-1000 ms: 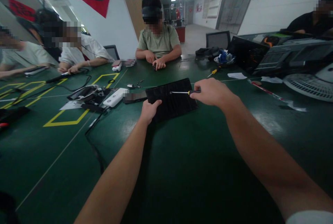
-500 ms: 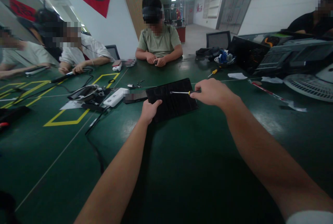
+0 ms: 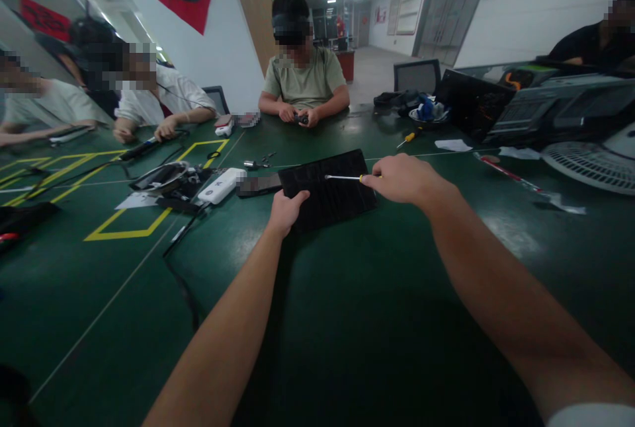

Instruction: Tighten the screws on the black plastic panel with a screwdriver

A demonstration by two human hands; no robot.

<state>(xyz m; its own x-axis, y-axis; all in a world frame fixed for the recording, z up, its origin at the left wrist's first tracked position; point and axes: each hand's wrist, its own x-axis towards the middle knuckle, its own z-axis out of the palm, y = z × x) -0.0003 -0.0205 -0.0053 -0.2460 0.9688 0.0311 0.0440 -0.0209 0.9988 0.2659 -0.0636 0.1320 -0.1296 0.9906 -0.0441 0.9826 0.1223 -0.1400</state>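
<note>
My left hand (image 3: 288,210) grips the near left edge of a flat black panel (image 3: 342,199), thumb on top and the other fingers hidden beneath it. The panel is tilted above the green table (image 3: 347,321); its exact kind does not show. In my right hand (image 3: 404,178) is a screwdriver (image 3: 343,178), its handle mostly covered by closed fingers. The bright shaft points left across the panel, with the tip over the panel's upper middle. Whether the tip touches the surface I cannot tell. Beyond my left hand a dark phone (image 3: 258,184) lies by the panel's edge.
Left of the phone are a white power bank (image 3: 222,186) and a heap of dark parts with cables (image 3: 171,179). Another screwdriver (image 3: 409,138) lies farther back. A white fan grille (image 3: 590,162) stands at right. Co-workers sit across the table, one (image 3: 305,77) directly opposite.
My hands, the panel and the screwdriver stay almost where they were. A co-worker at the left has shifted a hand along a dark tool, and the person opposite has turned the small object in hand.
</note>
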